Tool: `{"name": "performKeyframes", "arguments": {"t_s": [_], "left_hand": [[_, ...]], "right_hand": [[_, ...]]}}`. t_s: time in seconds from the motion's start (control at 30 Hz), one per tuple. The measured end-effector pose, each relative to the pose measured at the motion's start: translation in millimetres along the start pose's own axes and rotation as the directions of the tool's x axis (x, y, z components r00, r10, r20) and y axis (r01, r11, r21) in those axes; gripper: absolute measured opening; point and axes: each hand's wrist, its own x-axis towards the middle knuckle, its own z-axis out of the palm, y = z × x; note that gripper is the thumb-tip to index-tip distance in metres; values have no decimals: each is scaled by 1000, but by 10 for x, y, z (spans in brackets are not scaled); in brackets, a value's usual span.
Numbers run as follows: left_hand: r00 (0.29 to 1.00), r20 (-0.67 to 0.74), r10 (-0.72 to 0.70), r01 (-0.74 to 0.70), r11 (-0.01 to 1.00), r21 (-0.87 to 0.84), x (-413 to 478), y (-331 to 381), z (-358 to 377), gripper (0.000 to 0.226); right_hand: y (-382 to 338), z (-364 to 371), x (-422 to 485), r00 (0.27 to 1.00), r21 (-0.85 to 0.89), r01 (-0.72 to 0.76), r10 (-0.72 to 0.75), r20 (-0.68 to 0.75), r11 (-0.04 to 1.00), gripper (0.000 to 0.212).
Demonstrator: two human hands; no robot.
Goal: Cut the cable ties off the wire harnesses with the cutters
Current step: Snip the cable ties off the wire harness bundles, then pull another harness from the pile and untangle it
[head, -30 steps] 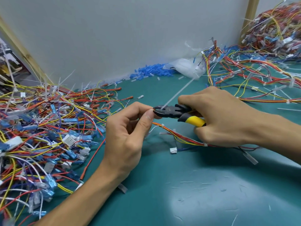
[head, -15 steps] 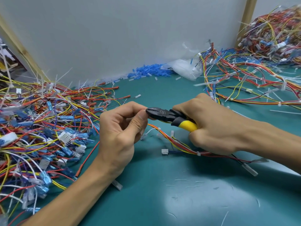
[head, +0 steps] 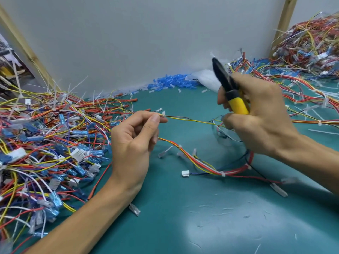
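1. Up and away from the left hand's fingertips, where they sat half a second ago, go the cutters (head: 229,88). They now stand raised with the black nose pointing up toward the wall (head: 146,33), and they are blurred, so I cannot tell how their blades stand.
2. The right hand (head: 260,118) grips them round the yellow handle, fingers curled tight.
3. The left hand (head: 134,138) has drawn off to the left. It pinches a thin yellow strand of the wire harness (head: 192,120) between thumb and forefinger, right at a small white cable tie (head: 163,113).
4. That strand runs across to the lower fingers of the right hand; whether they hold it I cannot make out.
5. The rest of the harness lies on the green mat (head: 201,217) below both hands, a red, yellow and white bundle with more white ties on it and a white connector (head: 185,173) at one end.
6. To the left is a big tangle of harnesses (head: 45,143), its blue terminals and long tie tails sticking up.
7. A second heap (head: 311,52) fills the far right corner.
8. Loose blue sleeves (head: 170,82) lie along the foot of the wall, beside a clear plastic bag (head: 203,77).
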Motion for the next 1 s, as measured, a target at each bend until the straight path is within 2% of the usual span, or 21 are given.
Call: {"name": "performKeyframes", "arguments": {"t_s": [0.13, 0.2, 0.27, 0.33, 0.37, 0.43, 0.5, 0.63, 0.77, 0.87, 0.93, 1.0], "left_hand": [[996, -85, -35, 39, 998, 40, 36, 3, -23, 14], [999, 8, -36, 35, 988, 153, 50, 25, -32, 5], [979, 191, -70, 6, 949, 315, 31, 54, -21, 19], [943, 321, -90, -66, 894, 444, -1, 56, 1, 29], [940, 332, -77, -100, 870, 483, -20, 56, 13, 29], [959, 281, -36, -121, 845, 521, -30, 55, 16, 26], [976, 216, -41, -84, 839, 537, -2, 60, -7, 29], [989, 79, -124, 71, 872, 484, 60, 27, -36, 31], [992, 20, -122, 105, 920, 378, 75, 25, -37, 18], [997, -26, -76, 80, 975, 208, 90, 36, -72, 16], [997, -64, -38, 46, 992, 114, 101, 43, -91, 17], [996, -93, -5, 8, 999, 34, 104, 53, -119, 22]], "right_hand": [[91, -138, 105, 994, -5, 9, -9, -110, 1000, 24], [164, -176, 158, 989, 31, -26, 31, -145, 999, 17], [232, -208, 205, 987, 11, -68, 69, -145, 998, 18], [288, -243, 256, 990, -86, -133, 129, -54, 987, 19], [308, -257, 277, 985, -148, -161, 167, 29, 976, 19], [339, -284, 306, 951, -274, -176, 235, 203, 946, 19], [358, -286, 317, 903, -376, -144, 277, 329, 916, 20], [379, -270, 302, 808, -446, -107, 338, 482, 889, 15], [429, -232, 265, 784, -472, -24, 309, 538, 881, 18], [465, -198, 265, 820, -464, 13, 256, 512, 886, 15], [496, -187, 299, 886, -427, -21, 215, 411, 904, 9], [527, -194, 342, 951, -349, -80, 176, 253, 934, 17]]}}
